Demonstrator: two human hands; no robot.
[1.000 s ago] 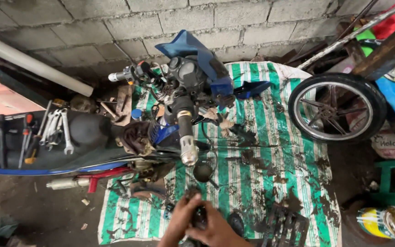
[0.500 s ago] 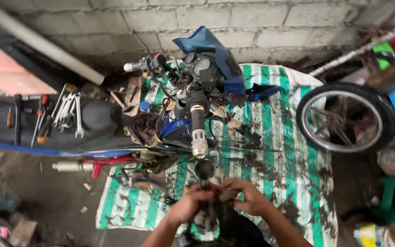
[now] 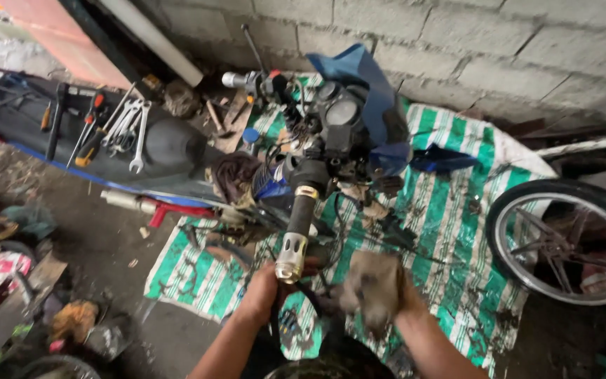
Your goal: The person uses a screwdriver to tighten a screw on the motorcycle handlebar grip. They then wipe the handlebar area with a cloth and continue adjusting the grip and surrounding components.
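Observation:
A partly stripped motorcycle stands over a green and white striped tarp, its handlebar grip pointing towards me. My left hand sits just under the grip's metal end, closed around a dark part that I cannot make out. My right hand is wrapped in a dirty grey rag and clutches it beside the left hand.
Wrenches and screwdrivers lie on the black seat at the left. A loose wheel rests at the right. A block wall runs behind. Rubbish and rags litter the floor at the left.
The view has swung closer and down over the handlebar. My hands, together at the bottom edge before, have risen to the grip's end, and the right hand now shows a rag.

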